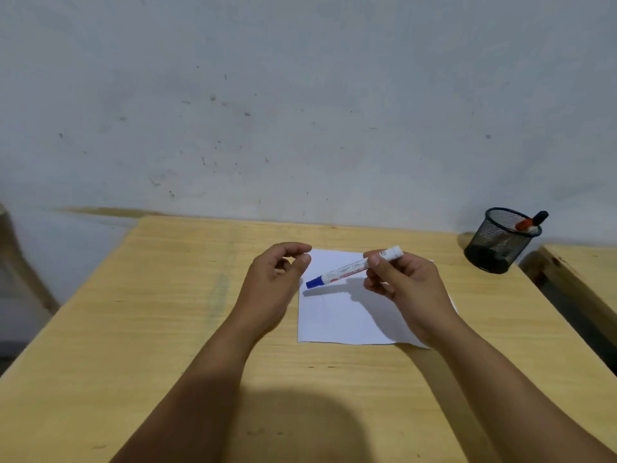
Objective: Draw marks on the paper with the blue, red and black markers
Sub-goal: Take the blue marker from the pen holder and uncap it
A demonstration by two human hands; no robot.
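In the head view the right hand (405, 282) pinches the rear half of a white-barrelled marker with a blue cap (354, 266), held slanting above the white sheet of paper (344, 322) on the pale wooden surface (167, 329). The left hand (273, 282) hovers beside the cap, loosely curled and holding nothing. The marker looks light, stiff and smooth (best gripped mid-barrel); the thin paper may slide. The black mesh cup (497, 245) hides all but the tips of the red and black markers (531, 222).

Pale yellow wood-grain worktop (167, 295), plain white paper (340, 322), white-barrelled marker (354, 266) with blue cap and reddish label print, black wire-mesh pen cup (499, 242), red marker cap (524, 224) and black marker cap (541, 216) inside, grey-white speckled wall (300, 111).
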